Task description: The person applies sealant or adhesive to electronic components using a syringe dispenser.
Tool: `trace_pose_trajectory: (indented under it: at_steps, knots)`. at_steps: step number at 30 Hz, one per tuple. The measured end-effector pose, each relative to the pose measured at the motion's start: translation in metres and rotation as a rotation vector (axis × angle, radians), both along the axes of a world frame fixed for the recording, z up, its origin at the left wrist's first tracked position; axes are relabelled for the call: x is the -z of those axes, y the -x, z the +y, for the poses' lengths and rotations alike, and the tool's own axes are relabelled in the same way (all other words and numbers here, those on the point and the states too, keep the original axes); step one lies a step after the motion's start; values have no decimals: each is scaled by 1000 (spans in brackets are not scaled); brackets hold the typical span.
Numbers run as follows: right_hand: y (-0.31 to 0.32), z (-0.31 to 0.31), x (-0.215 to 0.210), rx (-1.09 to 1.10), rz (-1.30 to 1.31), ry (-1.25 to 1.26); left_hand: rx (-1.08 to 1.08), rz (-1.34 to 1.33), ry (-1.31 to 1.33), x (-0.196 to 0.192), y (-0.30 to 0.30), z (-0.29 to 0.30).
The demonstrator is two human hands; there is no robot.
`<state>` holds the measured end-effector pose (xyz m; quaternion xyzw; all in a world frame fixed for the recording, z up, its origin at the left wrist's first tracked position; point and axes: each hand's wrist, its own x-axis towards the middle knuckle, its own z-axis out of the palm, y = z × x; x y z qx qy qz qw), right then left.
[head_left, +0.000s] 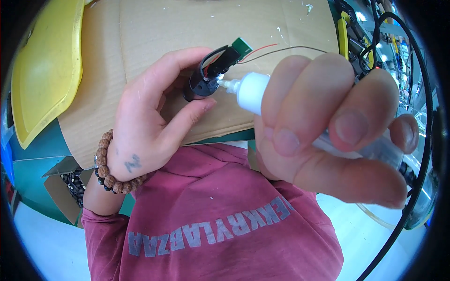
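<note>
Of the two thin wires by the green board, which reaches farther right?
The dark wire: it runs past the end of the red wire.

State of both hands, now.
Left hand: closed, holding the black part.
Right hand: closed, holding the white-fronted dispenser.

Black round housing (200, 87): tilted, left of the dispenser; a green circuit board (242, 46) projects at its far right end. A red wire (259, 50) and a dark wire (287, 48) trail to the right. White dispenser (252, 92): roughly level, translucent nozzle (229, 85) aimed left at the housing. Glare prevents confirming nozzle contact.
</note>
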<state>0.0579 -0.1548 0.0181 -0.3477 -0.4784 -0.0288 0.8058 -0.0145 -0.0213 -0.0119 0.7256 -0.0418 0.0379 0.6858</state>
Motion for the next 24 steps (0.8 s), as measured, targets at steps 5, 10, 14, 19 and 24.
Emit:
trace_pose_trajectory:
  at_steps: [5,10,14,19,24]
  knots:
    - [-3,-4,-1,-4,-2,3,52,74,3,1,2,4]
    - [-1,0,0,-11,-3,9,41,78,-15,0,2,4]
    - [-4,-7,-2,-17,-5,13,42,60,-14,1,3,5]
    - [-2,-5,-2,-18,-9,17,52,44,-44,0,3,5]
    - [-1,-3,-1,-23,-12,18,52,48,-44,1,2,5]
